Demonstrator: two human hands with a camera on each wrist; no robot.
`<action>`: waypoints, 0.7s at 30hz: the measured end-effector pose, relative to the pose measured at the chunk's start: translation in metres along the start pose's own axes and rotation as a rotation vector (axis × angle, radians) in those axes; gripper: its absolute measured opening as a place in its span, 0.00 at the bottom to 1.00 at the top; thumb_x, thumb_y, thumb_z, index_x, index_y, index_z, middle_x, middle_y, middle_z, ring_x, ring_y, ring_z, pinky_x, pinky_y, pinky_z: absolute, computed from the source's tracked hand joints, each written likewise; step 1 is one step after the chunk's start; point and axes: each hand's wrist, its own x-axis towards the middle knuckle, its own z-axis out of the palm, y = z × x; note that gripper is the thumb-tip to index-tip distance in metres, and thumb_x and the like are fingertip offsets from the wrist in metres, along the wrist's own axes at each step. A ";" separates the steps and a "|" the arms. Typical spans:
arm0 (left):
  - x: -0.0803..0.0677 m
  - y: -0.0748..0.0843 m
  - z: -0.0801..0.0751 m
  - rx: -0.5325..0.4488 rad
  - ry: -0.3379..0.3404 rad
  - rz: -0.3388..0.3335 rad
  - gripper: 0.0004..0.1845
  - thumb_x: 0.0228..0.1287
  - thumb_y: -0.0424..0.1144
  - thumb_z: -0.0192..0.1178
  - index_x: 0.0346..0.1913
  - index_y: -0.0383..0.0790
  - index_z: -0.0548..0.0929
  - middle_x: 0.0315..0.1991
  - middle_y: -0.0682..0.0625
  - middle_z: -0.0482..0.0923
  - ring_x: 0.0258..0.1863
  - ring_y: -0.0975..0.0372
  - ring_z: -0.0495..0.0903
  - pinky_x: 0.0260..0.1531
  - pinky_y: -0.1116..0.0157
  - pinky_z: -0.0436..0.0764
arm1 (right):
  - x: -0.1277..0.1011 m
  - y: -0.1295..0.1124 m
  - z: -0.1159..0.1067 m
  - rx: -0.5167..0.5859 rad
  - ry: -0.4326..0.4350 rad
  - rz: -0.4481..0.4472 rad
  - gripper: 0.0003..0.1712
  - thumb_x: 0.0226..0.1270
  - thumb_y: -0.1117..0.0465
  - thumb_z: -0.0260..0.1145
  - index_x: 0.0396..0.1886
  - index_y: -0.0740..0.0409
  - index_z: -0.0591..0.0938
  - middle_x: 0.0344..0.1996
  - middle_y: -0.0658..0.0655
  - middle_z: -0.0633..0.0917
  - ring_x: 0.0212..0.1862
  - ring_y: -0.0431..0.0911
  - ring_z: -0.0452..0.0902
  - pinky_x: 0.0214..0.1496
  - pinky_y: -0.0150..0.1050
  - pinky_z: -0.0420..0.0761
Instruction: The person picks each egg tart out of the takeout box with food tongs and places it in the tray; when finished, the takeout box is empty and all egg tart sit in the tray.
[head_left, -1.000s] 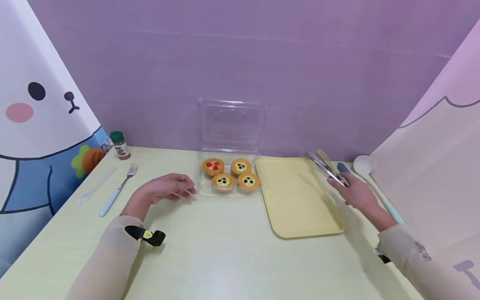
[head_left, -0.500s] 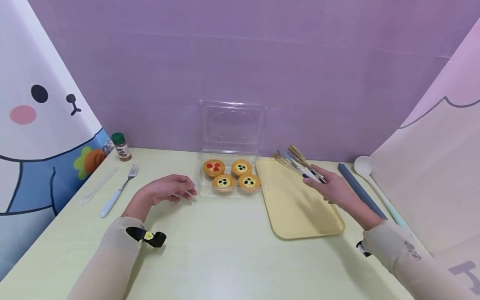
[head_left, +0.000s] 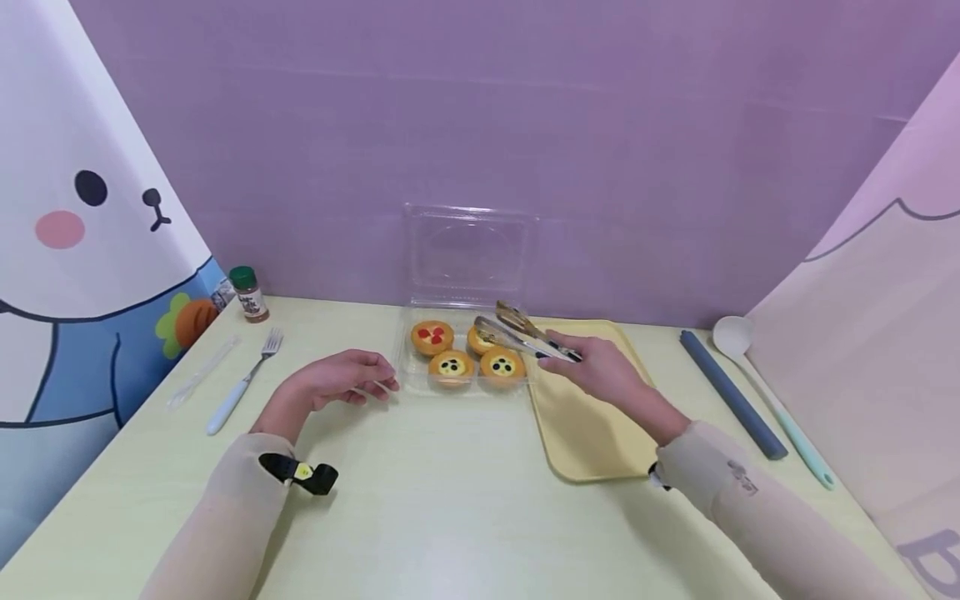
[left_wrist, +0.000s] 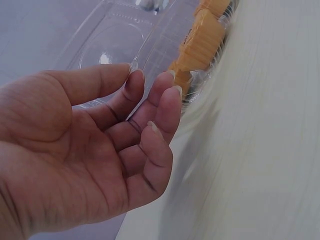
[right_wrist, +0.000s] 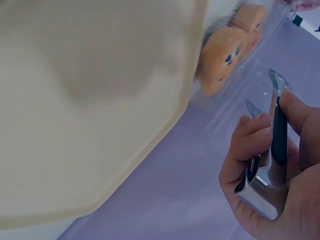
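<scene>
My right hand [head_left: 600, 367] grips metal food tongs [head_left: 517, 335], their spread tips over the back right tart [head_left: 480, 340] and partly covering it. In the right wrist view the tongs [right_wrist: 272, 170] lie between thumb and fingers. Several tarts sit in a clear plastic container [head_left: 411, 379] whose lid [head_left: 471, 250] stands up; one tart [head_left: 432, 336] has red topping, the others dark dots. At the container's front left corner is my left hand [head_left: 337, 382], fingers loosely bent with nothing held. The left wrist view shows that hand [left_wrist: 95, 145] palm side, beside the container wall.
A yellow tray [head_left: 577, 433] lies right of the container, under my right hand. Farther right are a blue-grey rod [head_left: 731, 392] and a ladle [head_left: 772, 396]. On the left stand a green-capped seasoning jar [head_left: 249, 296], a fork [head_left: 243, 379] and a wrapped plastic utensil [head_left: 202, 371].
My right hand has carried the tongs leftward, from the tray's right side across to above the tarts. The rod it covered now shows in full. My left hand stays in place.
</scene>
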 end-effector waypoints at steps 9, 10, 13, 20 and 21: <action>-0.001 0.001 0.001 0.011 0.017 -0.004 0.16 0.77 0.43 0.51 0.56 0.34 0.77 0.54 0.44 0.83 0.49 0.58 0.83 0.45 0.62 0.78 | 0.029 -0.030 0.015 0.017 -0.109 0.059 0.35 0.68 0.42 0.67 0.72 0.44 0.72 0.17 0.53 0.79 0.15 0.42 0.71 0.22 0.37 0.74; -0.001 0.001 0.001 0.010 0.018 -0.005 0.17 0.77 0.43 0.51 0.56 0.34 0.77 0.54 0.45 0.83 0.49 0.58 0.83 0.45 0.62 0.78 | 0.031 -0.032 0.016 0.011 -0.129 0.066 0.35 0.69 0.42 0.66 0.73 0.44 0.72 0.17 0.55 0.80 0.16 0.42 0.72 0.22 0.37 0.74; -0.001 0.000 0.002 0.014 0.016 0.000 0.17 0.77 0.43 0.51 0.56 0.33 0.77 0.53 0.45 0.83 0.48 0.58 0.83 0.45 0.62 0.78 | 0.036 -0.038 0.019 -0.004 -0.172 0.082 0.35 0.70 0.41 0.65 0.73 0.43 0.70 0.28 0.60 0.86 0.17 0.44 0.74 0.22 0.37 0.75; -0.002 0.001 0.003 0.015 0.021 0.010 0.16 0.77 0.43 0.51 0.55 0.35 0.78 0.52 0.45 0.83 0.48 0.59 0.82 0.45 0.62 0.78 | 0.050 -0.048 0.028 -0.009 -0.202 0.092 0.34 0.70 0.40 0.64 0.73 0.39 0.70 0.48 0.62 0.87 0.17 0.44 0.72 0.20 0.36 0.73; -0.003 0.001 0.003 0.022 0.019 0.015 0.16 0.77 0.43 0.50 0.55 0.34 0.78 0.52 0.45 0.83 0.48 0.59 0.82 0.44 0.62 0.78 | 0.052 -0.049 0.030 -0.007 -0.201 0.089 0.34 0.70 0.40 0.64 0.73 0.40 0.71 0.50 0.60 0.86 0.16 0.44 0.71 0.20 0.36 0.73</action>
